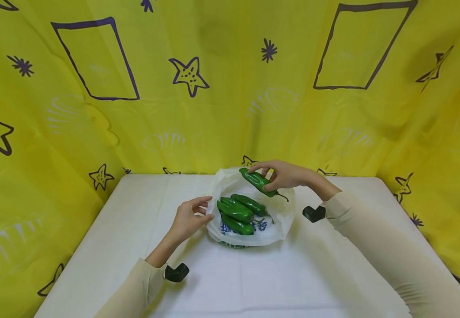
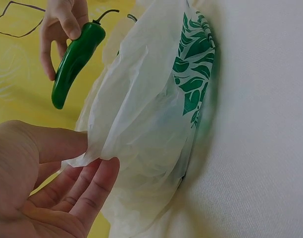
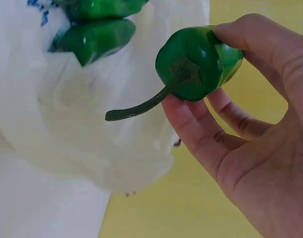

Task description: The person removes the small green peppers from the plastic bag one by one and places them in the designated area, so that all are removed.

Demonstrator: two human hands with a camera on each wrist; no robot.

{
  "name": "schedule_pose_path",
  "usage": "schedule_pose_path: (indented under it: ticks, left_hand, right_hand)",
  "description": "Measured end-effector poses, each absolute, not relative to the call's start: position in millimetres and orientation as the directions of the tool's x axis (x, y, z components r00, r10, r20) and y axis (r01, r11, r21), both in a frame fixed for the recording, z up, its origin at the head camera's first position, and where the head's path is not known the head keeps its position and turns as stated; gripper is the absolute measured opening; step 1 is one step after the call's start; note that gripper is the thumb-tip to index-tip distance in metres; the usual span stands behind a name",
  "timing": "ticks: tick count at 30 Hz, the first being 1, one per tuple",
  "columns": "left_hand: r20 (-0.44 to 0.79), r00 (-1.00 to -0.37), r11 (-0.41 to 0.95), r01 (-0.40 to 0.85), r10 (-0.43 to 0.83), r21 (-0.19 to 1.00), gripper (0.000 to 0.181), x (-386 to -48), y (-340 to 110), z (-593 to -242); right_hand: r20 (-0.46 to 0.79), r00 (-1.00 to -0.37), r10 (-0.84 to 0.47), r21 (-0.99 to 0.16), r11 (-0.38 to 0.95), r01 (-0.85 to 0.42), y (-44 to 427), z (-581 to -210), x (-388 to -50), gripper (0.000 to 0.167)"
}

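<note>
A white plastic bag (image 1: 279,229) with green and blue print lies spread open on the table, several green peppers (image 1: 235,211) resting inside it. The left hand (image 1: 188,219) pinches the bag's left rim between thumb and fingers; in the left wrist view, the bag's thin edge (image 2: 99,144) is between the fingertips of that hand (image 2: 57,173). Above the bag's back right part, the right hand (image 1: 285,175) holds one green pepper (image 1: 257,180) by thumb and fingers. The right wrist view shows this pepper (image 3: 191,62) with its stem toward the camera, gripped by the right hand (image 3: 260,109).
A white-covered table (image 1: 134,229) lies under the bag. Yellow curtains (image 1: 226,110) with star and shell drawings stand behind the table and along both sides. Each wrist has a black device strapped near the sleeve cuff.
</note>
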State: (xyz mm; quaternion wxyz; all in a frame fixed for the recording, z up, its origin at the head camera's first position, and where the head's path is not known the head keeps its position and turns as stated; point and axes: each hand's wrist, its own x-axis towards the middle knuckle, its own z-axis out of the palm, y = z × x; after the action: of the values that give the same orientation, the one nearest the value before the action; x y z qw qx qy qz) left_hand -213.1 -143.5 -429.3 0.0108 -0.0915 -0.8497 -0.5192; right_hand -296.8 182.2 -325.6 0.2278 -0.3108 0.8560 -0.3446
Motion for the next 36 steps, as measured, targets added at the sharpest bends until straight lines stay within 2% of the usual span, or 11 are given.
schedule_pose_path:
  ticks: [21, 36]
  left_hand:
    - [0.122, -0.984, 0.415, 0.164, 0.126, 0.895, 0.053, -211, -142, -433]
    - [0.128, -0.982, 0.420, 0.175, 0.137, 0.890, 0.054, -211, -142, -429]
  right_hand:
    - [-0.131, -0.780, -0.612, -0.721, 0.598, -0.349, 238, -330, -291, 0.059]
    - [-0.119, -0.856, -0.503, -0.729, 0.630, -0.268, 281, -338, -285, 0.060]
